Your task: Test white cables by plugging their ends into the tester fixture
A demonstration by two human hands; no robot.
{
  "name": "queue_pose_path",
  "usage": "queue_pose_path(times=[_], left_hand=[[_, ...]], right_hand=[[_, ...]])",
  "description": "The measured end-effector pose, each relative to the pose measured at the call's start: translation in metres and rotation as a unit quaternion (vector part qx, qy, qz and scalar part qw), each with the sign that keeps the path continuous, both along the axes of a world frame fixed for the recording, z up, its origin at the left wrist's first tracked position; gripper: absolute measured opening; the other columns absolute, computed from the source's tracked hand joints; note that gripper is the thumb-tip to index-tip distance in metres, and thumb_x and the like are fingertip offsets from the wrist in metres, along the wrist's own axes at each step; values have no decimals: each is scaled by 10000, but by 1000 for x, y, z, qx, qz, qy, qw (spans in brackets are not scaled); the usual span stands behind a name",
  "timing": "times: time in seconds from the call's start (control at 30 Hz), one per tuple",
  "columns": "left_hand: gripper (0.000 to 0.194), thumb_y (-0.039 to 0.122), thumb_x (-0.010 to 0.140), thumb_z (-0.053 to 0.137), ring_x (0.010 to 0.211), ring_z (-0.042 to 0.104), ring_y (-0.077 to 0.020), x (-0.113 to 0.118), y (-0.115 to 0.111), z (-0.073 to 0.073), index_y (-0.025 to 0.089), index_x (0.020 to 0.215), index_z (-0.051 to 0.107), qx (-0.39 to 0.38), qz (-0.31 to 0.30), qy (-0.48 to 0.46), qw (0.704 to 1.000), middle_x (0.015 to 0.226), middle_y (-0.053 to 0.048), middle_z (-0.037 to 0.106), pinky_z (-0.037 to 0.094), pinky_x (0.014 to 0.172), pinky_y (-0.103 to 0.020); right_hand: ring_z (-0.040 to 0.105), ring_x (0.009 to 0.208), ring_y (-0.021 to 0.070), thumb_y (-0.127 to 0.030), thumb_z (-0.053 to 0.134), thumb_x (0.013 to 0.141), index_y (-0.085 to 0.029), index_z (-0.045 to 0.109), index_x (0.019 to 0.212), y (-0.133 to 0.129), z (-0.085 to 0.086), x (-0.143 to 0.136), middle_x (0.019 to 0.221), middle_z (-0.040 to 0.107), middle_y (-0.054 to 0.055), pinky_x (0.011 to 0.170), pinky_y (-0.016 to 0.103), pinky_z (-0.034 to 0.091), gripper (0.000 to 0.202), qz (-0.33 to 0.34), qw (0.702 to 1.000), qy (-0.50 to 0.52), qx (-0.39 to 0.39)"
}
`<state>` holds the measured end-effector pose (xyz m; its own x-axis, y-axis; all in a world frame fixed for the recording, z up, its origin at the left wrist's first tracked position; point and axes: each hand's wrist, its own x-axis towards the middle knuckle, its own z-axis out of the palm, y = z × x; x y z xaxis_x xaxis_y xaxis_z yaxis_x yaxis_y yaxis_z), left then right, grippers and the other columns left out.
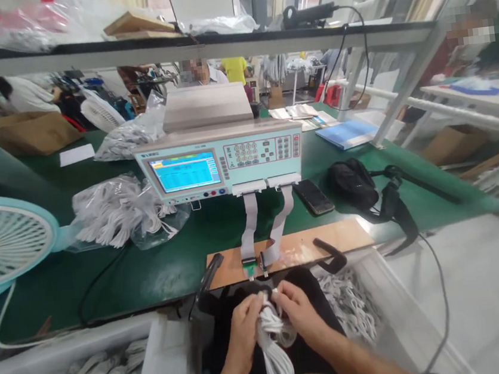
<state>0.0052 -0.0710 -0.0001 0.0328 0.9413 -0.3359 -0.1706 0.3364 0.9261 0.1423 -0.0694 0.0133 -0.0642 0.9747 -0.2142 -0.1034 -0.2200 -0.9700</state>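
Note:
A coiled white cable bundle [278, 370] hangs between my hands, just in front of the bench edge. My left hand [247, 325] pinches one side of it at the top. On the other side, the fingers of my right hand [297, 307] are closed on a cable end. Just beyond them, a small green connector board [250, 268] and a dark connector [264, 261] sit at the edge of a wooden board [302, 249]. Grey ribbon cables [249, 226] run from these to a tester [222, 160] with a lit blue screen.
White bins with cable bundles stand at left [161, 359] and right [392, 297]. On the green bench are bagged cables [112, 211], a phone [313, 196] and a black pouch [352, 184]. A fan [8, 244] is at the left. Other people are in the background.

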Motion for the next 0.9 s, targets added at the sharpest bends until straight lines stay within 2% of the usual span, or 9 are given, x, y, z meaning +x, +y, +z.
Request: queue_pose_path(times=[0.1, 0.2, 0.27, 0.4, 0.5, 0.57, 0.63, 0.77, 0.9], left_hand=[[280, 456, 784, 557, 422, 420, -88, -1, -13, 3, 177, 801, 560, -30, 22, -39, 999, 528, 56, 497, 290, 423, -196], [236, 421, 790, 558, 456, 448, -102, -2, -20, 7, 193, 846, 533, -5, 36, -39, 999, 535, 42, 534, 320, 450, -195], [191, 384, 804, 549, 502, 470, -112, 0, -23, 12, 199, 846, 527, 34, 13, -10, 999, 588, 31, 549, 356, 488, -209], [74, 271, 814, 542, 658, 525, -151, 10, -27, 23, 204, 786, 554, 185, -72, 73, 977, 721, 0, 533, 427, 640, -263], [78, 209, 759, 596, 786, 541, -181, 10, -29, 22, 212, 836, 582, 252, -62, 105, 960, 852, -28, 531, 442, 731, -287], [257, 223, 702, 660, 846, 554, -195, 5, -32, 17, 218, 946, 580, 203, -34, 105, 973, 957, -51, 541, 457, 756, -296], [369, 275, 650, 712, 838, 571, -204, 0, -35, 13, 205, 987, 581, 111, -26, 90, 989, 944, -59, 576, 469, 740, -298], [420, 390, 593, 744, 646, 539, -163, -6, -42, 16, 176, 930, 617, -8, -61, 0, 998, 734, -19, 605, 443, 578, -259], [305, 410, 686, 685, 591, 473, -123, -11, -42, 26, 152, 842, 640, -66, -129, -73, 987, 676, -10, 578, 400, 554, -233]], right_hand=[[362, 480, 114, -259, 459, 768, -213, 414, 591, -7, 9, 52, 510, 378, -59, 468, 228, 279, 188, 52, 986, -154, 23], [462, 571, 156, -237, 540, 740, -204, 522, 657, -11, 17, 93, 628, 499, -5, 552, 266, 337, 91, 21, 899, -419, 123], [518, 663, 188, -238, 564, 757, -199, 580, 782, -17, 21, 96, 753, 571, 42, 617, 295, 375, 49, 24, 866, -473, 162], [558, 679, 165, -301, 507, 855, -206, 591, 906, -29, 22, 58, 784, 624, 21, 595, 258, 416, 137, 212, 926, -276, 144], [543, 586, 122, -393, 396, 917, -179, 580, 927, -33, 15, 36, 726, 609, -5, 518, 215, 399, 282, 301, 940, -119, 102], [527, 600, 123, -409, 404, 913, -170, 571, 889, -33, 10, 34, 716, 590, -5, 537, 223, 381, 292, 278, 938, -156, 134], [513, 657, 145, -414, 481, 872, -174, 566, 860, -30, 6, 38, 743, 588, 10, 601, 264, 364, 255, 231, 907, -270, 225], [486, 664, 163, -496, 523, 827, -190, 569, 831, -23, 2, 44, 728, 590, 22, 623, 314, 302, 309, 218, 805, -411, 368], [446, 614, 163, -529, 385, 879, -199, 564, 771, -22, -2, 41, 657, 562, 15, 598, 327, 276, 391, 222, 777, -427, 406]])
